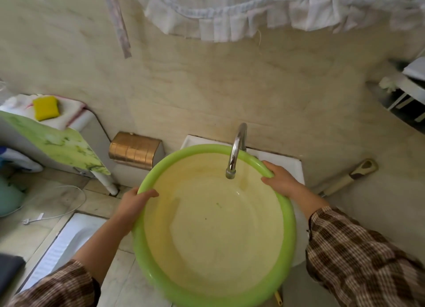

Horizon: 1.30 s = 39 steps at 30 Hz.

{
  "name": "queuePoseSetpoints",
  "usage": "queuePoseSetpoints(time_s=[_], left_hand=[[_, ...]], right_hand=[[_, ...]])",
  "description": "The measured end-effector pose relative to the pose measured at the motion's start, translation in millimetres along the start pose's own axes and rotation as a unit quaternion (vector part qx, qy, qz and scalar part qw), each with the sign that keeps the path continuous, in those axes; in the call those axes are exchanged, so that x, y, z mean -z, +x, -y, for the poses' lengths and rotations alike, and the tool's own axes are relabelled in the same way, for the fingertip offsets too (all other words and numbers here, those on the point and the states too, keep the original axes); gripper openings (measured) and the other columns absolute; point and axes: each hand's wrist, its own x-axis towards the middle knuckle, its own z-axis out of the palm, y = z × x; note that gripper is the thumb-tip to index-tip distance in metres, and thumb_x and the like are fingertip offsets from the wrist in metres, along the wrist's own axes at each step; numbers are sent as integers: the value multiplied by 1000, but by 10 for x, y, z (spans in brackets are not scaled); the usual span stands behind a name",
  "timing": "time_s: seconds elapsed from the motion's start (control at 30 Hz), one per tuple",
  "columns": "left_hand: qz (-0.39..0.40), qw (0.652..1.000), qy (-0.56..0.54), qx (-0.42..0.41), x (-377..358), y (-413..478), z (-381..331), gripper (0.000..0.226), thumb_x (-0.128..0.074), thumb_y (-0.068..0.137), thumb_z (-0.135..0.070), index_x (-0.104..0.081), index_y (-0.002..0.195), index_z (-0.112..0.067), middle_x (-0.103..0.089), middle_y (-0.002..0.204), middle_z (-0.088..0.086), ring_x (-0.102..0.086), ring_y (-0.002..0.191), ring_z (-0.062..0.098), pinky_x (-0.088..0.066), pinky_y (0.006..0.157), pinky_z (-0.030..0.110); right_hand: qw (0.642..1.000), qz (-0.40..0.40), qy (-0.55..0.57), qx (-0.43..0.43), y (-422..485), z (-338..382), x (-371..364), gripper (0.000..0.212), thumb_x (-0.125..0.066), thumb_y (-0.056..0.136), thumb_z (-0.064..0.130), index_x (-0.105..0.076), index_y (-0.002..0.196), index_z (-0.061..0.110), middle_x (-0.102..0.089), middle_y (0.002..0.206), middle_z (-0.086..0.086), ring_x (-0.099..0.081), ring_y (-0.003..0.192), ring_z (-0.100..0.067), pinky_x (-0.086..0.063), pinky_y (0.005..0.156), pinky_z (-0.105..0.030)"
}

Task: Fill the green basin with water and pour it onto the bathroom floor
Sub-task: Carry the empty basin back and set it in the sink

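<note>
A large round green basin with a pale yellowish inside fills the centre of the head view. It sits over a white sink, under a curved chrome tap whose spout hangs above its far side. My left hand grips the basin's left rim, thumb curled over the edge. My right hand grips the far right rim. The inside looks wet, with a little water at the bottom; whether water runs from the tap cannot be told.
A squat toilet lies in the tiled floor at the lower left, with a white cable near it. A bronze paper holder hangs on the wall. A yellow sponge lies on a cistern. White cloth hangs overhead.
</note>
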Motion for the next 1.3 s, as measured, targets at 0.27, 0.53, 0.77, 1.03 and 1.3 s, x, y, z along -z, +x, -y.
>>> queuePoseSetpoints(time_s=[0.27, 0.53, 0.77, 1.03, 1.3], left_hand=[[59, 998, 24, 1, -69, -23, -45, 17, -66, 76, -8, -65, 89, -19, -70, 86, 14, -68, 78, 34, -57, 68, 40], [15, 995, -85, 40, -77, -89, 234, 37, -54, 78, 7, -57, 110, -10, -62, 94, 22, -60, 75, 37, -55, 68, 47], [-104, 983, -139, 56, 39, -242, 379, 35, -52, 75, 6, -50, 106, -9, -54, 82, 12, -53, 71, 32, -48, 60, 36], [-22, 995, -74, 62, 12, -409, 359, 40, -59, 72, -2, -50, 109, -13, -58, 95, 15, -60, 82, 35, -52, 54, 35], [26, 999, -26, 40, -426, -354, 218, 37, -64, 73, -11, -56, 109, -11, -62, 92, 12, -61, 79, 31, -53, 59, 36]], right_hand=[[974, -64, -171, 136, 30, 287, -13, 55, -48, 99, 25, -30, 150, 36, -51, 141, -9, -50, 126, -30, -42, 100, -40], [995, -93, -6, -37, -355, -254, 182, 93, -72, 79, 45, -22, 153, 17, -42, 149, -13, -47, 131, -29, -41, 99, -35], [984, 39, 141, -104, -909, -346, -156, 87, -74, 77, 45, -31, 148, 17, -66, 106, 1, -67, 92, -19, -54, 68, -33], [969, -8, 208, -130, -874, -257, -439, 45, -67, 77, 7, -46, 117, 12, -58, 110, -7, -59, 98, -23, -56, 65, -33], [997, -62, -6, -55, -848, -669, 30, 38, -59, 82, 5, -55, 120, 8, -64, 109, -12, -59, 94, -26, -43, 70, -29]])
